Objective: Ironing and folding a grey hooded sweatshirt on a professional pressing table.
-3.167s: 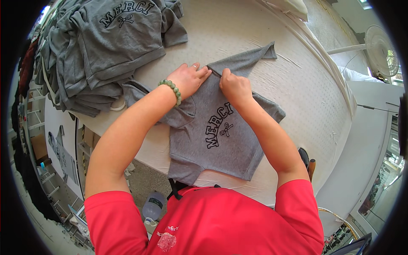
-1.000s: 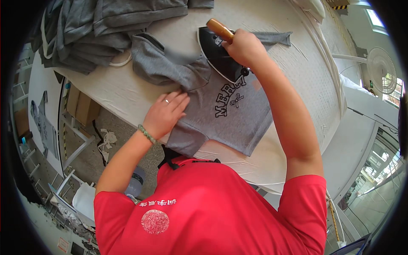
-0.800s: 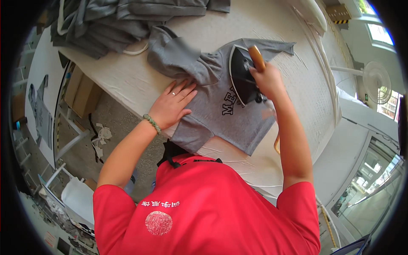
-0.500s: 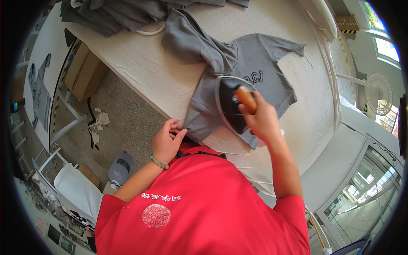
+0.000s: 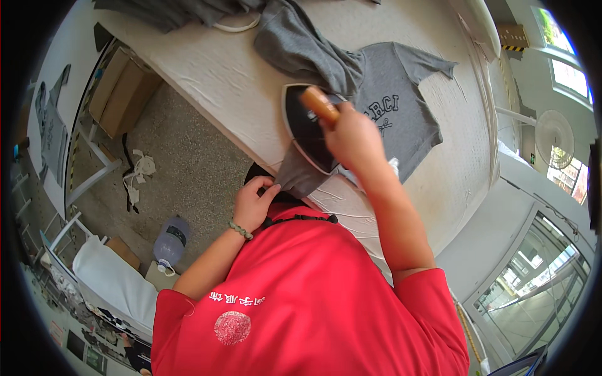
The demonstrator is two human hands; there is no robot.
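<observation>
A grey short-sleeved garment [image 5: 404,94] with dark lettering on its chest lies on the cream cloth-covered ironing table [image 5: 207,103]. Its upper left part is bunched up in thick folds. My right hand [image 5: 356,139] is wrapped round the orange-brown handle of a dark iron [image 5: 304,125]. The iron rests over the garment's near left part and hides some of it; its far end reaches onto the table cover. At the table's near edge, my left hand [image 5: 252,202] pinches a corner of the grey fabric between thumb and fingers, just short of the iron.
A heap of grey garments [image 5: 182,12] lies at the table's far left. On the floor to the left are a cardboard box [image 5: 122,91], scraps of white cloth [image 5: 143,168] and a large plastic bottle [image 5: 170,241]. A white fan [image 5: 554,139] stands at the right.
The iron has moved left in my right hand, off the chest lettering toward the garment's left edge. My left hand has come right and now grips the fabric corner.
</observation>
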